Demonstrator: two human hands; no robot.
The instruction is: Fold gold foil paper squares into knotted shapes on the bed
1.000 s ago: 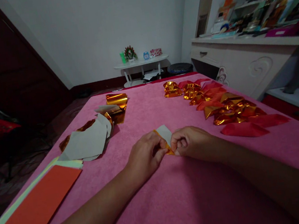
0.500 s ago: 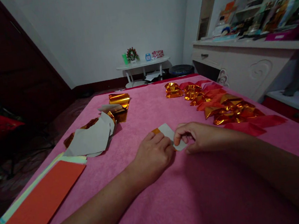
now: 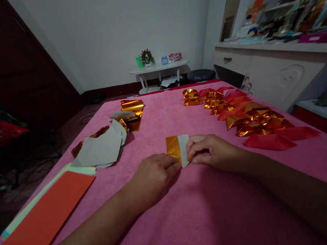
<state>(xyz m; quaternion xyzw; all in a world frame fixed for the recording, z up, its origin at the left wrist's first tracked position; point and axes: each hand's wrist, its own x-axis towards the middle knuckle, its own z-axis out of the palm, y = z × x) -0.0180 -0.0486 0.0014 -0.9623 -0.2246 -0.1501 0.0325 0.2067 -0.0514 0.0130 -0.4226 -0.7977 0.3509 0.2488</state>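
A small piece of gold foil paper (image 3: 173, 147) lies on the pink cloth in front of me. Its left half shows shiny gold and its right half the pale grey backing. My left hand (image 3: 158, 176) rests at its lower left, fingers together and pressing the gold part down. At the right edge, my right hand (image 3: 211, 150) has thumb and fingers closed on the grey side. The fingertips cover that edge partly.
Loose grey-backed foil sheets (image 3: 103, 147) and a gold sheet (image 3: 132, 106) lie at left, beyond orange paper strips (image 3: 48, 220). Folded gold shapes (image 3: 254, 120) and red ones (image 3: 271, 142) line the right side. A white dresser (image 3: 277, 66) stands past the right edge.
My left hand has slid left and toward me, uncovering more of the gold half. The paper now sits straighter, its grey part narrower, and my right fingers have closed at its right edge.
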